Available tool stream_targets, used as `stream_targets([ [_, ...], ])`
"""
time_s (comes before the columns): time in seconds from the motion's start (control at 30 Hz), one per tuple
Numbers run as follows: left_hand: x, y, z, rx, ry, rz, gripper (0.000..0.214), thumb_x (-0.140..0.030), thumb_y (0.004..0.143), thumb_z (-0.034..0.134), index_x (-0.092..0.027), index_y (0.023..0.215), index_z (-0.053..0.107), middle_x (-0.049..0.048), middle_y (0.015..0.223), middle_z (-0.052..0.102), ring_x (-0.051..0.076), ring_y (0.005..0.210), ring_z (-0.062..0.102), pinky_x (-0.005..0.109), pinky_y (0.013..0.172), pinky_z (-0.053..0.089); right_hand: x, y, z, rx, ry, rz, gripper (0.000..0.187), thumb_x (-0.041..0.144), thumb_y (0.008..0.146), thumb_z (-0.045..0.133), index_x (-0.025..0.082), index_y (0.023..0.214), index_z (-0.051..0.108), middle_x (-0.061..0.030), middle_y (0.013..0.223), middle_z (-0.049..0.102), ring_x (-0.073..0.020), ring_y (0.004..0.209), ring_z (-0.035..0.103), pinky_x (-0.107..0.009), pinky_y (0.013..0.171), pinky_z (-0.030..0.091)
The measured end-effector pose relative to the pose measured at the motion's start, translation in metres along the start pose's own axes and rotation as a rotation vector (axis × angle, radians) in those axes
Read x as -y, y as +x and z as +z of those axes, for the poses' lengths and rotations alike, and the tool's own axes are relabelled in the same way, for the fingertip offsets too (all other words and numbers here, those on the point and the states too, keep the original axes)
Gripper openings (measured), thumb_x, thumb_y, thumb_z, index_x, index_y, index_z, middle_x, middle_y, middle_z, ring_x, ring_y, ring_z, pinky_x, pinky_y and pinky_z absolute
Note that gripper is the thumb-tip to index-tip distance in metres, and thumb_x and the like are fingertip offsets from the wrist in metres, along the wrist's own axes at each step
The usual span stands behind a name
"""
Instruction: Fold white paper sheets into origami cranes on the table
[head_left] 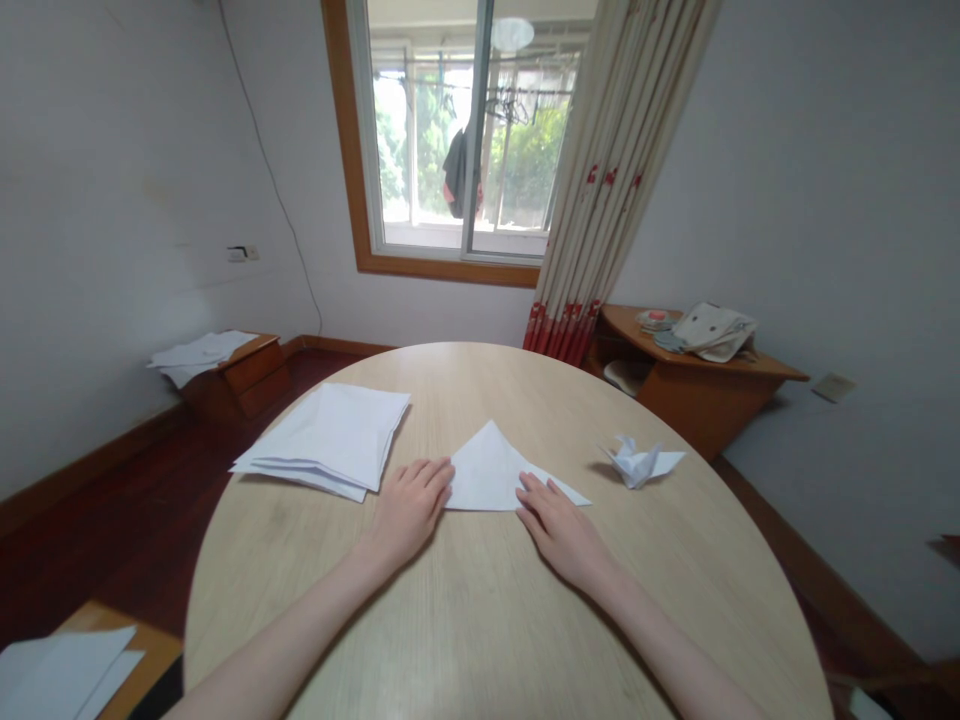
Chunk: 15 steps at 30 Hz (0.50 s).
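A white sheet of paper (486,470), folded into a triangle with its point away from me, lies flat on the round wooden table (480,620). My left hand (412,505) rests on the triangle's left end, palm down with its fingers stretched out. On the right part of the paper lies my right hand (556,525), fingers extended and slightly apart, pressing on it. The paper's right corner sticks out beyond those fingers, while the left corner is hidden under my left hand.
Left of my hands is a stack of white paper sheets (330,435). A folded paper crane (635,462) stands to the right. Beyond the table are a corner desk (697,390) with a cloth bag (716,330), a low cabinet (259,380) with papers, and a curtained window.
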<state>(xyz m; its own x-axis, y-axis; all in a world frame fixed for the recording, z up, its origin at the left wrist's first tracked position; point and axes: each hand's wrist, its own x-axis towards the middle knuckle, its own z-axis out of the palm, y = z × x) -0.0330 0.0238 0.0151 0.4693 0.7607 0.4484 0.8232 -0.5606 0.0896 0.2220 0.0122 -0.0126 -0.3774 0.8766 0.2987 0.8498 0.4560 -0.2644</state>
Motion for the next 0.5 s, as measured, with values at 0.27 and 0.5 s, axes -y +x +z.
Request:
stream_targets([
  [0.27,0.021,0.006,-0.011,0.094,-0.424,-0.392,0.02,-0.036,0.087,0.047,-0.019,0.084,0.055,0.0036,0.08,0.062,0.021,0.075,0.058,0.032,0.068,0.042,0.026,-0.002,-0.01,0.013,0.176,-0.144,0.036,0.026,0.096,0.038,0.019,0.126,0.057,-0.0097,0.141,0.047,-0.0214,0.132,0.04,-0.046,0.111,0.034],
  [0.5,0.039,0.006,-0.017,0.27,-0.83,-0.465,0.034,-0.043,0.068,0.063,-0.017,0.089,0.054,-0.001,0.074,0.061,0.015,0.062,0.053,0.025,0.057,0.038,0.039,0.001,-0.01,0.257,0.138,-0.11,0.05,0.035,0.097,0.037,0.013,0.142,0.038,-0.0105,0.149,0.031,-0.0215,0.139,0.026,-0.045,0.115,0.025],
])
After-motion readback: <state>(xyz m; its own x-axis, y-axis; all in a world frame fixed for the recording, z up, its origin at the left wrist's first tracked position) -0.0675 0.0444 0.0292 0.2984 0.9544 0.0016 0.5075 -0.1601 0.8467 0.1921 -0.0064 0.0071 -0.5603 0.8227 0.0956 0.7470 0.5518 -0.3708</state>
